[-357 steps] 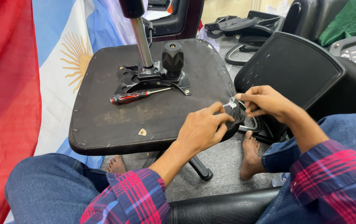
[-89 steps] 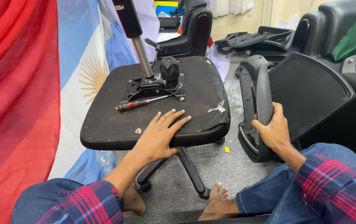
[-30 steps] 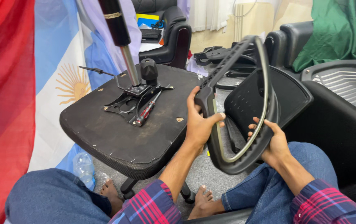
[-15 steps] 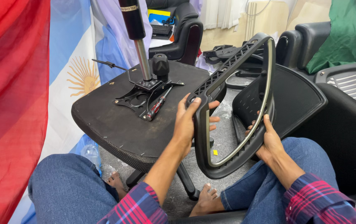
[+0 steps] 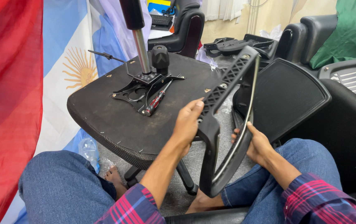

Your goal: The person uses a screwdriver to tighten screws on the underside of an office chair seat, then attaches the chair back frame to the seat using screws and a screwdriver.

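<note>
Beside upturned seat [image 5: 115, 124] with screwdriver [image 5: 156, 99], both hands' fingers [image 5: 195, 108] around armrest frame [image 5: 223, 124].

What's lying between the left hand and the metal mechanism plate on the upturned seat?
In the head view, a red-handled screwdriver lies between the left hand and the mechanism plate, its tip resting on the plate.

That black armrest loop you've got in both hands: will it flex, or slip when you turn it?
The armrest loop likely stays stiff: thick moulded plastic with a lattice-ribbed bar. It seems light for its size, since the left hand and right hand hold it up by their fingers. The glossy inner rim could be slippery.
</note>
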